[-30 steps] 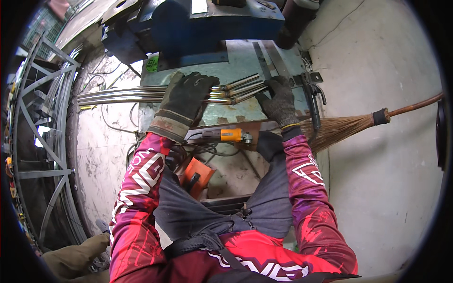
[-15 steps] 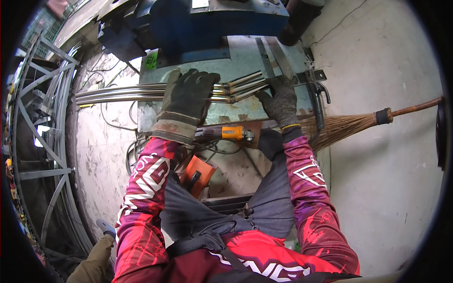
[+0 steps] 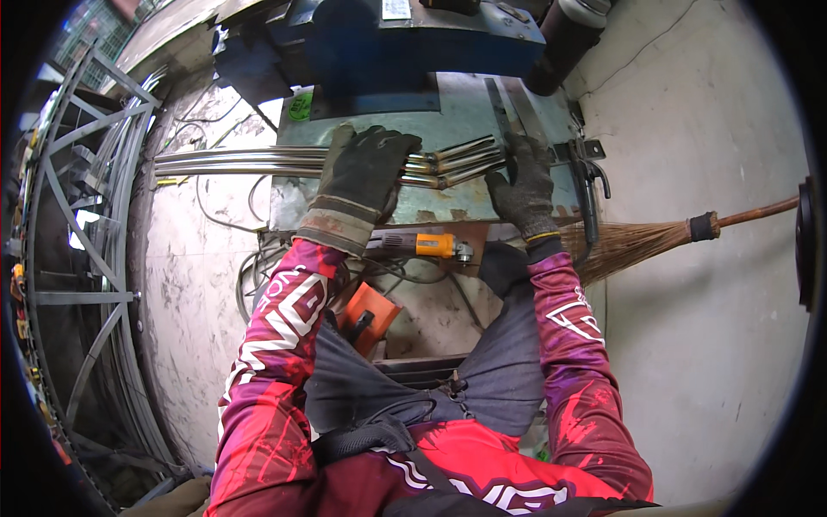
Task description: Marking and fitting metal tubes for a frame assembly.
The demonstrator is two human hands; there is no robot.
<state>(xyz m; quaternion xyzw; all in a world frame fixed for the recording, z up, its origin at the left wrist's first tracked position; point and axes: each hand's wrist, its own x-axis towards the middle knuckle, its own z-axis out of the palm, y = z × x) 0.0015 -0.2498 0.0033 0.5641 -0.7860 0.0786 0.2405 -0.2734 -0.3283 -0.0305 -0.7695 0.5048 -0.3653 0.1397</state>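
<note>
Shiny metal tubes (image 3: 250, 163) lie side by side across a metal worktable (image 3: 345, 129), running out past its left edge. Near their right ends are brownish joints, beyond which short end pieces (image 3: 469, 157) angle away. My left hand (image 3: 366, 172), in a thick dark work glove with a pale cuff, lies over the tubes just left of the joints, its fingers curled over them. In a grey knit glove, my right hand (image 3: 524, 185) is at the tips of the end pieces, thumb apart from the fingers. Its palm side is hidden.
An orange angle grinder (image 3: 435, 246) lies by the table's near edge, with cables and an orange-red box-shaped object (image 3: 370, 319) below. A straw broom (image 3: 637, 241) rests at right. Blue machinery (image 3: 413, 56) stands behind. At left are a grey metal frame (image 3: 86, 297) and long rods.
The whole view has shifted, so the table and tubes appear farther right. My hands keep nearly the same places on the tubes. Another person's leg at lower left has mostly left view.
</note>
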